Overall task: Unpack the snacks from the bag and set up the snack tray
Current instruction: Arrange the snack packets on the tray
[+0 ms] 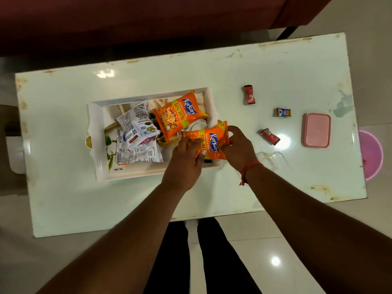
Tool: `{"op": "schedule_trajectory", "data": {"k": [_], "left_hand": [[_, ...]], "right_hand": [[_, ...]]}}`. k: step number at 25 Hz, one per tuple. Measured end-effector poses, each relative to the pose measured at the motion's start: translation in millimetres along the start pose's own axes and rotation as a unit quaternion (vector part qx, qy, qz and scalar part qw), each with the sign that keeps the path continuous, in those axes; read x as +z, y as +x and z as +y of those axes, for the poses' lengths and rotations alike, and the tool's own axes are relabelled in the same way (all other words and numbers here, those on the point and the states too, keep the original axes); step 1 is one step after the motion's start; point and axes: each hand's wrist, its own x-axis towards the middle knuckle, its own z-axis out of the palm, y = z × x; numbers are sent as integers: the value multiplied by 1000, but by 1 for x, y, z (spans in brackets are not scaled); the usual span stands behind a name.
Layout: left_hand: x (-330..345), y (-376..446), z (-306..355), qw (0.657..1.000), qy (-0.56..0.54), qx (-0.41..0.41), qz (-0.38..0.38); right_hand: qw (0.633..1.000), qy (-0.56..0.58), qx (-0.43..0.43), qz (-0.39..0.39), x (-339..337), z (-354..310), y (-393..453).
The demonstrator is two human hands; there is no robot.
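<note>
Two orange Kurkure packets are what we see first: one lies flat in the far right part of the white tray, and the other is held over the tray's right near corner. Our left hand is closed on the held packet's near left edge, fingers curled over it, while our right hand pinches its right side, thumb on the front. A red thread circles our right wrist.

In the tray's left half we count at least two silver snack packets lying overlapped, printed backs up. The tray sits on the left-centre of the pale glossy bench.

To the right of the tray, well apart from it, three small wrapped sweets lie on the bench: a red one farthest away, a blue-and-brown one, and another red one nearest us. Beyond these sits a closed pink lidded box. A crumpled clear plastic bag lies just beside our right wrist.
</note>
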Motion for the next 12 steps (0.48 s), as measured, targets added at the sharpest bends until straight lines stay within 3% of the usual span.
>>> {"op": "schedule_trajectory", "data": {"k": [5, 7, 10, 12], "left_hand": [[-8, 1, -4, 998, -25, 23, -48], [-11, 3, -5, 999, -45, 7, -25], [-20, 11, -8, 987, -89, -80, 102], [-25, 19, -6, 967, -128, -156, 159]], "right_hand": [[999, 3, 39, 9, -3, 1, -6], [997, 4, 44, 56, -7, -7, -13], [968, -65, -125, 209, -7, -36, -11], [960, -75, -187, 192, 0, -66, 5]]}}
